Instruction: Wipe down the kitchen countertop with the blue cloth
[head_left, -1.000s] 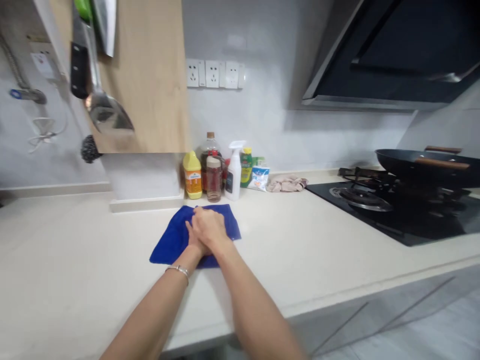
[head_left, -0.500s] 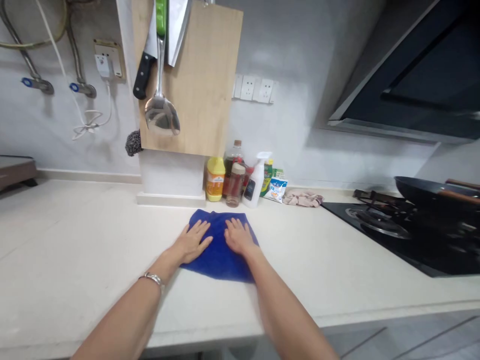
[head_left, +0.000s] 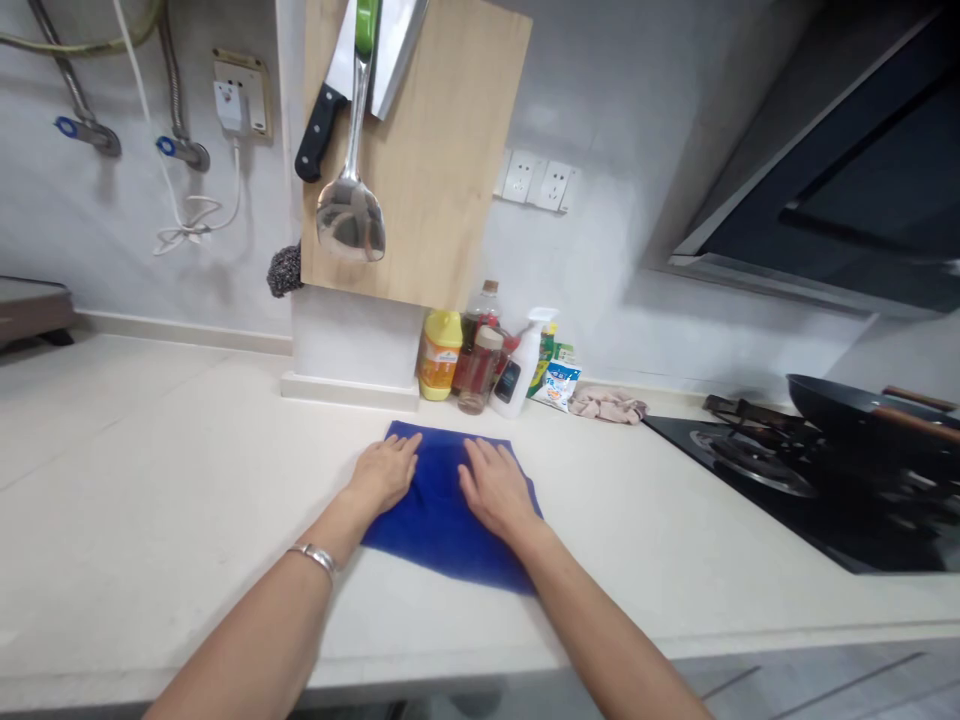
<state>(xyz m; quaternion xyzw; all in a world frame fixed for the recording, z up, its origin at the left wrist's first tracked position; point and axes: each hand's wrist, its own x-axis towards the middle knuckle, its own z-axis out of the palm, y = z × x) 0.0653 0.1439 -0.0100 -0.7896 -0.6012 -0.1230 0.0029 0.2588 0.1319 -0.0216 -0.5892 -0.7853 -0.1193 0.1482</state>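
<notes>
A blue cloth (head_left: 450, 515) lies spread on the white countertop (head_left: 187, 500), its far edge fairly straight. On its left part rests my left hand (head_left: 385, 472), palm down, with the fingers stretched forward and the thumb mostly hidden. My right hand (head_left: 499, 488) lies flat on the right part of the same cloth, fingers a little apart. Neither hand is closed around anything. A silver bracelet (head_left: 315, 556) circles my left wrist.
Behind the cloth stand a yellow bottle (head_left: 440, 355), a brown-tinted jar (head_left: 481, 370), a white spray bottle (head_left: 519, 365) and a crumpled rag (head_left: 609, 403). A gas stove (head_left: 780, 500) with a wok (head_left: 840, 400) is at right. A cutting board (head_left: 442, 150) hangs above, with knives and a spatula (head_left: 351, 215).
The camera view has tilted slightly. Both hands remain on the cloth. My left thumb has drawn in toward the fingers, and the cloth's far edge looks straighter.
</notes>
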